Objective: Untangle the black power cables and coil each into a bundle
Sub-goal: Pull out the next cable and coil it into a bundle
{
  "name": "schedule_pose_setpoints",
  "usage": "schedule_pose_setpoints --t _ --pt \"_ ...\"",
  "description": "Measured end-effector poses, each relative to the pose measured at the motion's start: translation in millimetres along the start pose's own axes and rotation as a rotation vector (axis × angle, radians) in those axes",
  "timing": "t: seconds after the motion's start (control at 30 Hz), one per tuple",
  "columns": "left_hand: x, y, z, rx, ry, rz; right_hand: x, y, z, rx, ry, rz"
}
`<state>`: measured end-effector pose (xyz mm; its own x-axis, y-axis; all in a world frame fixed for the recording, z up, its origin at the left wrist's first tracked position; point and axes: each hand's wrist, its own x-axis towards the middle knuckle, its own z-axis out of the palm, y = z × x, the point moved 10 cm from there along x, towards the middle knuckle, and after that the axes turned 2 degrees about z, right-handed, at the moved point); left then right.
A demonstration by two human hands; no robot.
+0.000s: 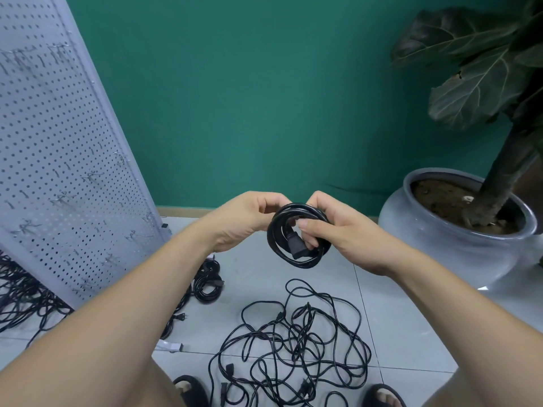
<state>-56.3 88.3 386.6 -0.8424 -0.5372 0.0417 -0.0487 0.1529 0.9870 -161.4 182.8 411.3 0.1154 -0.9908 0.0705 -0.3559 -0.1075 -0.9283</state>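
Evidently the right hand curled through the coiled cable to keep its loops gathered, while the left hand pinched the opposite rim, likely steadying it.

This looks like a shop or stockroom corner: hooked pegboard rack at ten o'clock, potted plant at two, tiled floor.

Forearms extended, left hand and right hand meet, fingers curled round the cable coil.
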Motion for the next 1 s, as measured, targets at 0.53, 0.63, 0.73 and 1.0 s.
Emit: schedule_pose_setpoints --t 0.53,0.63,0.73,1.0 --pt "-11.3 74.8 11.9 1.018 0.416 0.492 1.9 -9.7 -21.9 -0.14 0.147 -0.014" --pt "-3.7 43.7 1.0 0.458 0.362 0.232 -1.3 -10.3 -17.6 -0.124 0.121 -0.02" --pt "-2.7 13.9 12.4 -0.127 0.173 0.072 -4.7 -10.6 -11.0 -0.077 0.089 -0.027" --pt "1.0 10.6 3.9 -0.155 0.201 0.054 -4.7 -5.4 -0.1 -0.046 0.055 -0.011"
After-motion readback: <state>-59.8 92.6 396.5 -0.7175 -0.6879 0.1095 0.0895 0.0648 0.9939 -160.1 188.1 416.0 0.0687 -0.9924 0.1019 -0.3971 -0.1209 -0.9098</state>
